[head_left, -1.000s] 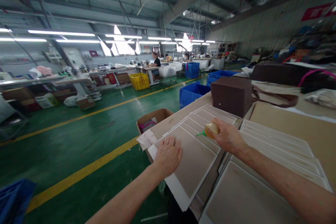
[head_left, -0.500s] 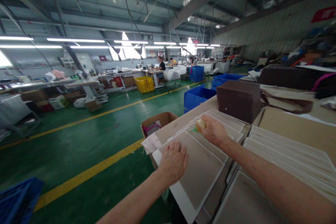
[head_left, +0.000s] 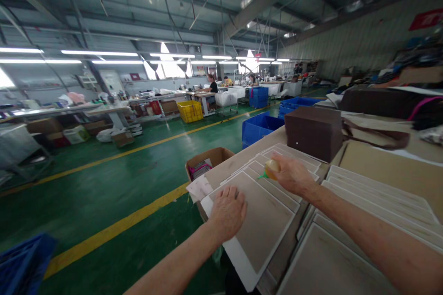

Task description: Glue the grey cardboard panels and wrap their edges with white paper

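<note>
My left hand lies flat with fingers spread on the near left corner of the nearest grey board, which has a white border. Behind it several more such boards overlap in a row. My right hand is closed round a small yellowish glue bottle with a green nozzle. The nozzle points left and touches the edge of a board just beyond the nearest one.
A second row of overlapping boards lies to the right. A dark brown box stands behind the boards on the table. An open cardboard box and blue bins sit on the green floor at left. People work at distant tables.
My right hand with the bottle slid forward along the boards, then came back a little toward me. My left hand stays on the nearest board.
</note>
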Tool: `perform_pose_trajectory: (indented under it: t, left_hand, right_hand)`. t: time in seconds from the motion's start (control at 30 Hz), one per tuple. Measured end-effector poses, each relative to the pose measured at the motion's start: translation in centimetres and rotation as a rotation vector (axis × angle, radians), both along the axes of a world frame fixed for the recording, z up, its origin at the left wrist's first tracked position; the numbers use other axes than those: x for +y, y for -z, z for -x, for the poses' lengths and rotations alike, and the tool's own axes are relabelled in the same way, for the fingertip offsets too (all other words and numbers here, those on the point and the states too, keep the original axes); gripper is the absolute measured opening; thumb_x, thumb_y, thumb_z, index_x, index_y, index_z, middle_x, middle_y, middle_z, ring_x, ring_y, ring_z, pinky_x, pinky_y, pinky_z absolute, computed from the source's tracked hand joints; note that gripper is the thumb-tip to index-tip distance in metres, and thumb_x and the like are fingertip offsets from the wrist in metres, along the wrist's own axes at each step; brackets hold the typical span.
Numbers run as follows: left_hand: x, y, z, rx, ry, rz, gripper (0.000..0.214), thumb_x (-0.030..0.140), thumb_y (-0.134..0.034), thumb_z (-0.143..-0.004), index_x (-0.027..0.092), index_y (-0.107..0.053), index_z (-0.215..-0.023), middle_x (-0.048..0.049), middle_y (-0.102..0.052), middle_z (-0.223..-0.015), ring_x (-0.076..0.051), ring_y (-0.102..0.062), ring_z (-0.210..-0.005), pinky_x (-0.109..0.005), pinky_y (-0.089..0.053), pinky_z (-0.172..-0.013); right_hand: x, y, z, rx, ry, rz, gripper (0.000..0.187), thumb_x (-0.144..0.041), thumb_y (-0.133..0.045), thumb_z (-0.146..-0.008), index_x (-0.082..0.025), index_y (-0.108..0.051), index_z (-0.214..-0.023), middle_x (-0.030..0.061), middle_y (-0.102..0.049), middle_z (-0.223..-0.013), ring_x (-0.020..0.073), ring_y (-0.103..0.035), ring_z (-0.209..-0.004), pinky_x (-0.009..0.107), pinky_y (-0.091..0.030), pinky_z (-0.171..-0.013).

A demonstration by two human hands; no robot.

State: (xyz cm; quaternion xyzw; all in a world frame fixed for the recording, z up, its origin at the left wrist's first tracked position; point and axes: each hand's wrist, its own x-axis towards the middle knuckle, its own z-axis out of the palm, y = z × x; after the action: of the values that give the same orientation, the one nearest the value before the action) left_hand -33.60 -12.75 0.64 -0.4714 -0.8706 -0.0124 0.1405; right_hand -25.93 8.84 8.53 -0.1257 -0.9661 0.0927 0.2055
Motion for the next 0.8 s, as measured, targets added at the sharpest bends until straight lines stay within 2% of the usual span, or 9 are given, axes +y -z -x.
perform_pose_trajectory:
  t: [0.17, 0.27, 0.43, 0.63, 0.8]
  left_hand:
    - [0.1, 0.2, 0.1, 0.006, 0.004, -0.001, 0.023, 0.033, -0.040, -0.097, 0.019, -0.057, -0.104, -0.0101, -0.055, -0.110, -0.028, -0.051, -0.108, -0.045, -0.043, -0.093]
    - [0.1, 0.2, 0.0, 0.008, -0.001, 0.002, 0.025, 0.033, -0.040, -0.097, 0.018, -0.058, -0.105, -0.0114, -0.056, -0.111, -0.029, -0.051, -0.108, -0.046, -0.043, -0.092]
    - [0.1, 0.0, -0.1, 0.009, -0.006, 0.007, 0.025, 0.034, -0.040, -0.097, 0.019, -0.058, -0.105, -0.0110, -0.057, -0.112, -0.029, -0.052, -0.109, -0.045, -0.043, -0.093]
    - [0.0, 0.0, -0.1, 0.017, -0.002, 0.007, 0.024, 0.033, -0.040, -0.097, 0.018, -0.057, -0.105, -0.0108, -0.057, -0.112, -0.028, -0.052, -0.110, -0.045, -0.043, -0.094]
    - [0.1, 0.1, -0.1, 0.019, 0.001, 0.003, 0.025, 0.033, -0.039, -0.098, 0.018, -0.057, -0.106, -0.0117, -0.056, -0.114, -0.030, -0.051, -0.111, -0.046, -0.043, -0.094]
  right_hand:
    - [0.8, 0.3, -3.3, -0.017, 0.025, 0.038, 0.011, -0.033, -0.051, -0.089, -0.023, -0.056, -0.089, 0.0023, -0.065, -0.073, 0.0194, -0.060, -0.066, 0.027, -0.029, -0.056]
    - [1.0, 0.7, -4.4, -0.008, -0.001, 0.046, 0.009, -0.030, -0.050, -0.089, -0.023, -0.056, -0.086, 0.0017, -0.065, -0.075, 0.0188, -0.061, -0.068, 0.027, -0.031, -0.058]
    - [0.8, 1.5, -4.7, 0.029, -0.036, 0.045, 0.010, -0.026, -0.049, -0.089, -0.021, -0.057, -0.091, 0.0035, -0.066, -0.086, 0.0193, -0.062, -0.074, 0.028, -0.035, -0.064]
    - [0.6, 1.5, -4.2, 0.032, -0.051, 0.041, 0.009, -0.026, -0.048, -0.089, -0.021, -0.056, -0.092, 0.0035, -0.065, -0.081, 0.0200, -0.061, -0.071, 0.029, -0.033, -0.061]
    - [1.2, 1.3, -6.4, 0.010, -0.066, 0.051, 0.017, -0.035, -0.046, -0.092, -0.022, -0.056, -0.095, 0.0036, -0.066, -0.090, 0.0203, -0.062, -0.075, 0.030, -0.037, -0.065]
